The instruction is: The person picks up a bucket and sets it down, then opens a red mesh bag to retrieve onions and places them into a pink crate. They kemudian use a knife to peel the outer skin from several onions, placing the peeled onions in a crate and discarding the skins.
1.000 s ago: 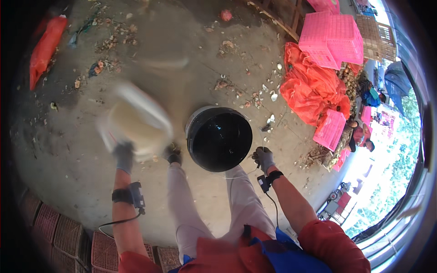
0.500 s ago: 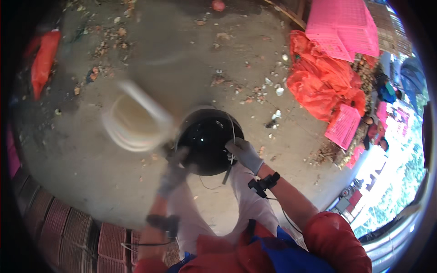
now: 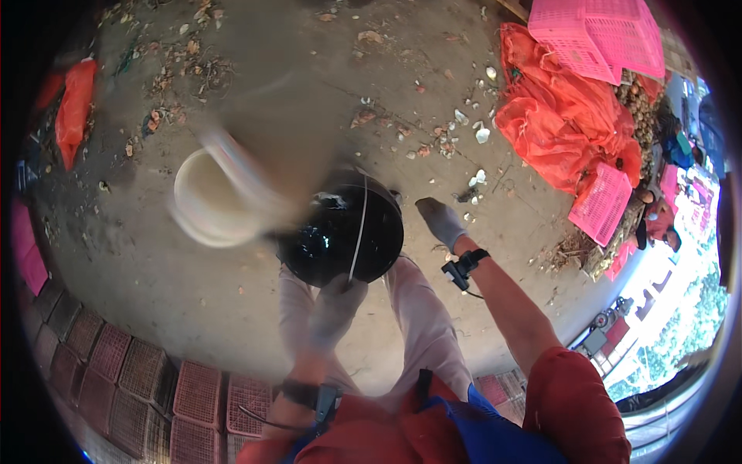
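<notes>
The left hand (image 3: 337,309) looked closed on the pale handle (image 3: 360,224) of the black bucket (image 3: 340,251), just ahead; seemingly a lift was starting, calling for level support. Rightward, the right hand (image 3: 442,223) hung apart, its finger state unclear. Leftward, a white tub (image 3: 202,203) crowded the rim; floor (image 3: 510,255) gave room rightward.

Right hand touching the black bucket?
No, floor shows between the right hand and the black bucket.
</notes>
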The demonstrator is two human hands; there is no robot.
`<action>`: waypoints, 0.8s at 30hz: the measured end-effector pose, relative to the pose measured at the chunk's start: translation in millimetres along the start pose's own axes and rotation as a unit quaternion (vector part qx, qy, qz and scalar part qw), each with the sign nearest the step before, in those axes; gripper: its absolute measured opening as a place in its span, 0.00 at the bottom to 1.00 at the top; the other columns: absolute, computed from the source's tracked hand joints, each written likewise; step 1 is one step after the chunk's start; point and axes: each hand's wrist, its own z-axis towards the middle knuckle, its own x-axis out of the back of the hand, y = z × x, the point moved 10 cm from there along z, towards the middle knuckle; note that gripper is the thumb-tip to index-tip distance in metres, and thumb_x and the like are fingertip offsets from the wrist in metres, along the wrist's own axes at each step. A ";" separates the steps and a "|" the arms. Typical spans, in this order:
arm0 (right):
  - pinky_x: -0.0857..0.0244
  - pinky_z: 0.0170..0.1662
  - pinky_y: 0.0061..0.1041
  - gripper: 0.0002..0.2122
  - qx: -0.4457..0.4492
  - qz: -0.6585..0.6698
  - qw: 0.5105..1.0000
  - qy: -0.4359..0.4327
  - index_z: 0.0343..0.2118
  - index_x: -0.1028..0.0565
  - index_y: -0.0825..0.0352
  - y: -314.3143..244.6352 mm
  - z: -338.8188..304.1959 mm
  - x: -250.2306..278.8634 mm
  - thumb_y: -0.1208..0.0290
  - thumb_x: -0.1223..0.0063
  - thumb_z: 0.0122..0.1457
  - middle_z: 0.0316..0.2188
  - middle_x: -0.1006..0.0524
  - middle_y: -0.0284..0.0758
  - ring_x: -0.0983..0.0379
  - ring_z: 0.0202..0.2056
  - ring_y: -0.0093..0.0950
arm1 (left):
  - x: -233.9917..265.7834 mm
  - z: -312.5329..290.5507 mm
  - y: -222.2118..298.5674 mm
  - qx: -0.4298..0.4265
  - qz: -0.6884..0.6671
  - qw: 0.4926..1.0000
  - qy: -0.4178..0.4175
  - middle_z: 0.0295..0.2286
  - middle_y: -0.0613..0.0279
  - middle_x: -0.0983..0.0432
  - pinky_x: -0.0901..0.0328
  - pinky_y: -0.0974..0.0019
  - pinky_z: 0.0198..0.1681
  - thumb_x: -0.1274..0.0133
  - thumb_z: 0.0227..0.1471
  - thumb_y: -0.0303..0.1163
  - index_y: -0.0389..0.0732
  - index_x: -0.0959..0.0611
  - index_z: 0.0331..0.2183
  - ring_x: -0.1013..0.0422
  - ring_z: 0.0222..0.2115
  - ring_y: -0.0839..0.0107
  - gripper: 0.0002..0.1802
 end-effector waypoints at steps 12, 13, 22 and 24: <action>0.37 0.30 0.24 0.19 -0.104 0.361 0.926 0.042 0.41 0.22 0.67 80.6 39.9 -135.9 0.53 0.55 0.66 0.26 0.25 0.27 0.33 0.25 0.21 | 4.4 -2.9 -11.7 0.120 -0.060 0.988 0.076 0.18 0.73 0.33 0.43 0.73 0.24 0.44 0.54 0.33 0.38 0.21 0.27 0.39 0.21 0.85 0.09; 0.36 0.30 0.24 0.19 -0.050 0.365 0.928 0.055 0.41 0.22 0.67 62.1 37.5 -131.7 0.53 0.55 0.66 0.27 0.25 0.27 0.32 0.26 0.21 | 11.1 -6.6 -18.4 0.101 -0.046 0.991 0.076 0.18 0.75 0.34 0.43 0.74 0.23 0.44 0.54 0.33 0.38 0.22 0.27 0.39 0.21 0.86 0.09; 0.37 0.29 0.21 0.19 -0.199 0.515 0.831 -0.066 0.41 0.22 0.66 4.4 -18.3 -138.0 0.54 0.57 0.67 0.27 0.25 0.30 0.31 0.26 0.20 | 31.2 -37.5 6.8 0.042 0.077 0.992 0.085 0.19 0.74 0.39 0.45 0.74 0.25 0.46 0.50 0.23 0.39 0.27 0.23 0.43 0.22 0.85 0.07; 0.39 0.28 0.20 0.18 -0.273 0.551 0.786 -0.062 0.37 0.22 0.66 -36.9 -52.2 -125.7 0.56 0.57 0.67 0.25 0.26 0.29 0.32 0.24 0.19 | 48.2 -41.9 9.2 0.016 0.145 0.984 0.099 0.19 0.73 0.38 0.44 0.73 0.24 0.45 0.49 0.24 0.39 0.26 0.23 0.43 0.22 0.84 0.07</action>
